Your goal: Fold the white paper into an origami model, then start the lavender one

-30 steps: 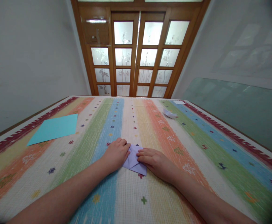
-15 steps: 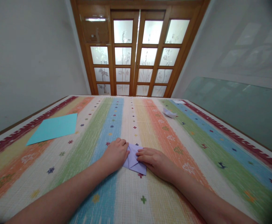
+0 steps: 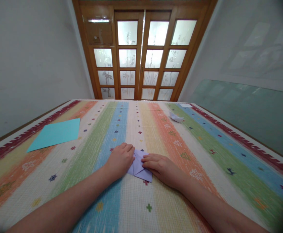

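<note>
A folded purple origami paper [image 3: 141, 173] lies on the tablecloth in front of me, with creased flaps that form triangles on its upper face. My left hand [image 3: 122, 160] covers its left side, fingers curled and closed at the paper's upper left edge. From the right, my right hand [image 3: 161, 166] has its fingers together on the right part of the paper, the tips resting on a flap. The palms hide both side edges of the paper, and the left thumb is only partly visible.
A flat turquoise sheet [image 3: 56, 134] lies to the left. Further off on the right sits a small pale folded paper [image 3: 176, 117], with a white piece [image 3: 186, 105] near the far edge. The striped tablecloth [image 3: 88, 194] spreads under everything; a glass panel [image 3: 243, 113] stands beyond the right edge.
My left hand has shifted very slightly at the paper's upper left edge. My right hand and the paper look almost the same.
</note>
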The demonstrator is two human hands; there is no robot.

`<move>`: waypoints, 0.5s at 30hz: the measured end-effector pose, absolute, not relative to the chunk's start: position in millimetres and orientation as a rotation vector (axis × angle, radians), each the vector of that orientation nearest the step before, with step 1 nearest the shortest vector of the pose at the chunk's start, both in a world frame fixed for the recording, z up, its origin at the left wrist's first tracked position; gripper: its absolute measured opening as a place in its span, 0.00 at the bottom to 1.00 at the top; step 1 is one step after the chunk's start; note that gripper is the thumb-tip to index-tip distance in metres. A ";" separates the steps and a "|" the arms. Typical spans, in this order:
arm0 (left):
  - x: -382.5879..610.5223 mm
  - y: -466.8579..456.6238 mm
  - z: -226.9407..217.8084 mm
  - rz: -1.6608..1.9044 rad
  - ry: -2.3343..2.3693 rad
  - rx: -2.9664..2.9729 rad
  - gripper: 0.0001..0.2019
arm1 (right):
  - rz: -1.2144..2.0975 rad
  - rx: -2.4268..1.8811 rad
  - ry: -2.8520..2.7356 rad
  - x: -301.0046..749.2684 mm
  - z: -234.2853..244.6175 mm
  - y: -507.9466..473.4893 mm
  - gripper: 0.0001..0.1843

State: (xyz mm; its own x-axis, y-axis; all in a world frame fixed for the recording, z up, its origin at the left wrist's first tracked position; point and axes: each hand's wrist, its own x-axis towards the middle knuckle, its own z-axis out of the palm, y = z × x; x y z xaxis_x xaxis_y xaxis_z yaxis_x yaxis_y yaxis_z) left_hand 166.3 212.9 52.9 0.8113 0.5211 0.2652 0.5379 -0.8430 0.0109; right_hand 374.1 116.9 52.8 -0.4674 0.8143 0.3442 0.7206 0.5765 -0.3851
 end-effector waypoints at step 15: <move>170.6 208.6 56.8 -0.305 -0.831 -2.952 0.09 | 0.266 -1.238 -2.349 375.2 55.9 116.7 0.13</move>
